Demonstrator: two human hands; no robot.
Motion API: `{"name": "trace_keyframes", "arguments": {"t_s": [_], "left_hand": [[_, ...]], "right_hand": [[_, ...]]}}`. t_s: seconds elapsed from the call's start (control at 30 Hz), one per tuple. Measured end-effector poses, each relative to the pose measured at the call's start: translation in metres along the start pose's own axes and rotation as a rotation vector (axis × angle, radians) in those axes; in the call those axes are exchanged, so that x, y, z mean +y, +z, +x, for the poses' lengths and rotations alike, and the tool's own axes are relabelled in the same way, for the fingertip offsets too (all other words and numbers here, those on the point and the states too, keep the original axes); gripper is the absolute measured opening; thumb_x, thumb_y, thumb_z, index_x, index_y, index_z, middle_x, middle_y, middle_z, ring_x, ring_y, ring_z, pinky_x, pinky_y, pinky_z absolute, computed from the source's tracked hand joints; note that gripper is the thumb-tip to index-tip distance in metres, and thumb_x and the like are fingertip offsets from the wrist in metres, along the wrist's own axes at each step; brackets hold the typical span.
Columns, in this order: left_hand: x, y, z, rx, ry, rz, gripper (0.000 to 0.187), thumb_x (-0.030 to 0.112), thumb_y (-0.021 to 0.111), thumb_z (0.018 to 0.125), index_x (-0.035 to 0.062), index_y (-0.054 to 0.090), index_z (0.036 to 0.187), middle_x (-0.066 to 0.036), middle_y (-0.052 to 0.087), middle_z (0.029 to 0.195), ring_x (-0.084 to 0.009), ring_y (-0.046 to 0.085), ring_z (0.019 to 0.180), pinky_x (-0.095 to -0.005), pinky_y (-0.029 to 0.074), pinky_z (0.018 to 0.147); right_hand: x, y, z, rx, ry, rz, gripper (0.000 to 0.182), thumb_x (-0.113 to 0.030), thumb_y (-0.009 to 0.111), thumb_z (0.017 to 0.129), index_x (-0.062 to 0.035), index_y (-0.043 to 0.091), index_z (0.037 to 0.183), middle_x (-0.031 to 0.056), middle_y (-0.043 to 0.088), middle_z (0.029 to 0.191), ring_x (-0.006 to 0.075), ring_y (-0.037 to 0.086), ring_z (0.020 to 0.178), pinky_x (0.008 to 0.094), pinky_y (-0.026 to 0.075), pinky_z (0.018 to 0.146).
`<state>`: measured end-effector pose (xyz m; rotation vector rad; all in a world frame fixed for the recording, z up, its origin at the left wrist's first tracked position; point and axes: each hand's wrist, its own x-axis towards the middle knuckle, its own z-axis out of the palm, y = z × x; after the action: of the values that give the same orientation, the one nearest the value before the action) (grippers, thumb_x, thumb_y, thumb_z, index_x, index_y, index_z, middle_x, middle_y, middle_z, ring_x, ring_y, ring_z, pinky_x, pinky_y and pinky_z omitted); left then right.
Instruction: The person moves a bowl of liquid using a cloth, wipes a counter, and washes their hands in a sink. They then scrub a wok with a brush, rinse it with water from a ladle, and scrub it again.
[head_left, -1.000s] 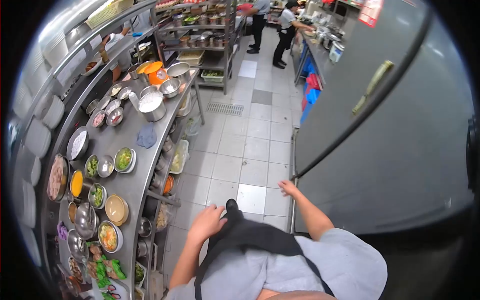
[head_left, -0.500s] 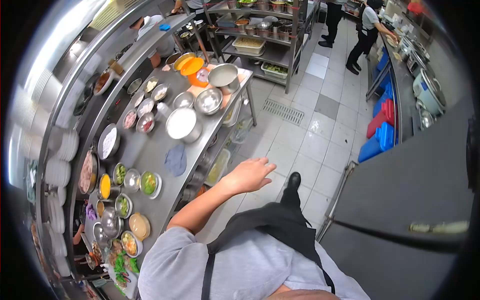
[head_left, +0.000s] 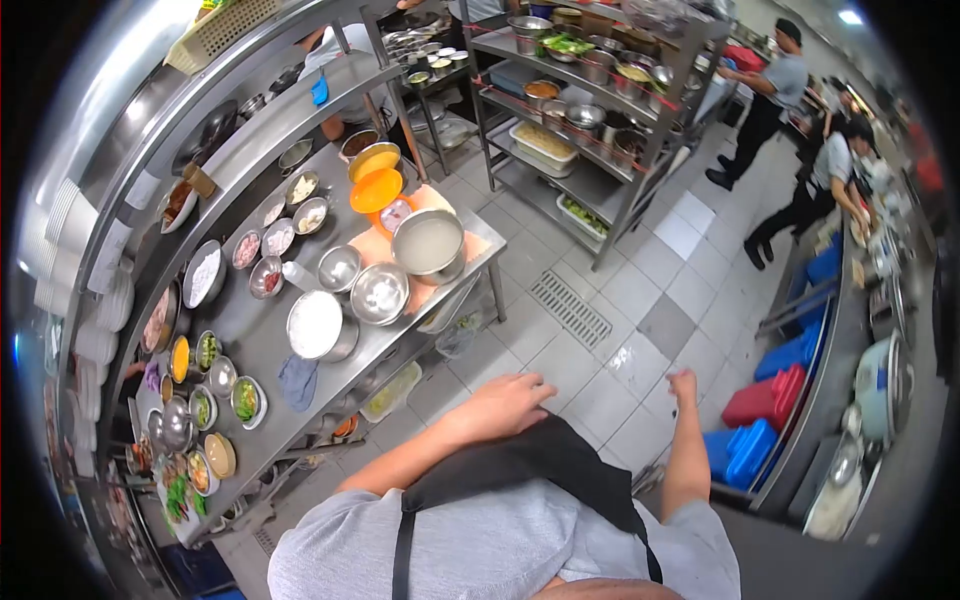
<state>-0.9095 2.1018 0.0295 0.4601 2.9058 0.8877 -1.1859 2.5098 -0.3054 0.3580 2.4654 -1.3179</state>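
Observation:
My left hand (head_left: 505, 405) hangs in front of the black apron (head_left: 490, 470), fingers loosely stretched and apart, holding nothing. My right hand (head_left: 683, 386) is out over the tiled floor to the right, its fingers looking curled in, with nothing visible in them. Neither hand touches a thing. Nearest on the left is the steel table (head_left: 265, 375). A pot of white contents (head_left: 318, 325), a steel bowl (head_left: 380, 293), a large pot of cloudy liquid (head_left: 428, 243) and a blue cloth (head_left: 297, 382) are on it.
A steel rack (head_left: 560, 100) with pans stands ahead. A floor drain (head_left: 570, 309) lies in the tiles. On the right, a red bin (head_left: 762, 397) and a blue bin (head_left: 738, 452) sit under a counter. Two people (head_left: 765, 100) (head_left: 830, 180) stand ahead right.
My view has turned right and moved forward; the large grey panel on the right is gone from sight. My right hand has come into view. The left hand stays in front of me.

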Motion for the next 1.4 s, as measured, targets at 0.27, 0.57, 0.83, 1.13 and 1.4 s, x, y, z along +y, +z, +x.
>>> {"name": "trace_keyframes", "arguments": {"t_s": [0.27,0.57,0.83,1.13,1.4], "left_hand": [[-0.107,-0.025,0.141,-0.029,-0.178,-0.305,0.032,0.029,0.058,0.092,0.0033,0.059,0.112,-0.015,0.061,0.106,-0.0331,0.061,0.095,-0.0403,0.05,0.08],[-0.196,-0.11,0.259,-0.043,-0.262,-0.497,0.033,0.029,0.058,0.093,0.0042,0.059,0.114,-0.015,0.062,0.108,-0.0324,0.06,0.095,-0.0399,0.048,0.084],[-0.265,-0.139,0.283,0.264,-0.576,-0.428,0.025,0.023,0.057,0.093,0.006,0.06,0.111,-0.014,0.063,0.106,-0.0321,0.062,0.096,-0.039,0.05,0.081],[-0.372,-0.214,0.366,0.791,-0.836,-0.402,0.02,0.009,0.063,0.087,0.0068,0.063,0.107,-0.012,0.059,0.086,-0.0263,0.061,0.073,-0.0345,0.05,0.068],[-0.437,-0.269,0.402,1.077,-1.123,-0.429,0.023,0.011,0.067,0.086,0.0059,0.063,0.108,-0.01,0.062,0.087,-0.0222,0.063,0.073,-0.0303,0.051,0.068]], "right_hand": [[-0.195,0.071,0.149,-0.32,-0.117,-0.011,0.026,-0.026,0.069,0.083,-0.0042,0.066,0.098,0.0081,0.062,0.09,0.0184,0.06,0.068,0.0315,0.05,0.052],[-0.227,0.139,0.284,-0.625,0.026,-0.197,0.025,-0.029,0.065,0.085,-0.0053,0.063,0.092,0.0082,0.062,0.079,0.0182,0.061,0.063,0.0344,0.051,0.048],[-0.355,0.267,0.396,-0.854,0.06,-0.509,0.023,-0.026,0.066,0.082,-0.0067,0.061,0.095,0.0054,0.06,0.08,0.0165,0.06,0.06,0.0321,0.051,0.049],[-0.527,0.515,0.503,-1.149,-0.209,-0.865,0.021,-0.024,0.068,0.082,-0.0079,0.062,0.095,0.0007,0.054,0.067,0.0165,0.055,0.051,0.0328,0.045,0.042],[-0.79,0.763,0.431,-1.698,-0.481,-0.763,0.027,-0.027,0.066,0.087,-0.0067,0.06,0.104,0.0036,0.058,0.085,0.0137,0.056,0.07,0.0327,0.052,0.056]]}}
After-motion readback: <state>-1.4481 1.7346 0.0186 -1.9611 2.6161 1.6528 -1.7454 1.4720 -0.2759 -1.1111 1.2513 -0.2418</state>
